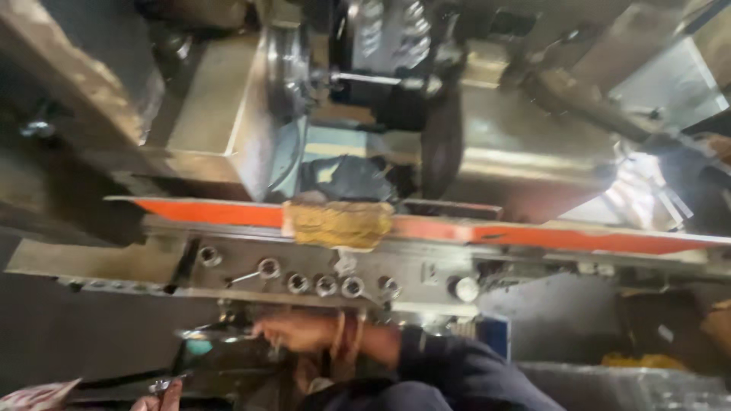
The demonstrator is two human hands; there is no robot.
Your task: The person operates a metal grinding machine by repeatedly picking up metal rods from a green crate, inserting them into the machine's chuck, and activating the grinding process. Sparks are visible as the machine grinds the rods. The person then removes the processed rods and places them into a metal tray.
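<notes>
My right hand (293, 332), in a dark blue sleeve with threads tied at the wrist, reaches left under a steel machine bar (426, 270). Its fingers curl around a shiny metal tool (217, 333) that points left; blur hides the tool's shape. Only the fingertips of my left hand (166, 396) show at the bottom edge, touching a small metal piece (158, 387). Whether they grip it is unclear. A row of several bolt heads (326, 285) runs along the bar just above my right hand.
An orange-red strip (548, 236) runs across the machine with a yellow cloth pad (339, 224) on it. Behind stand a large shiny roller (525, 164) and dark machine parts (411, 84). A ribbed metal surface (640, 384) lies at the lower right.
</notes>
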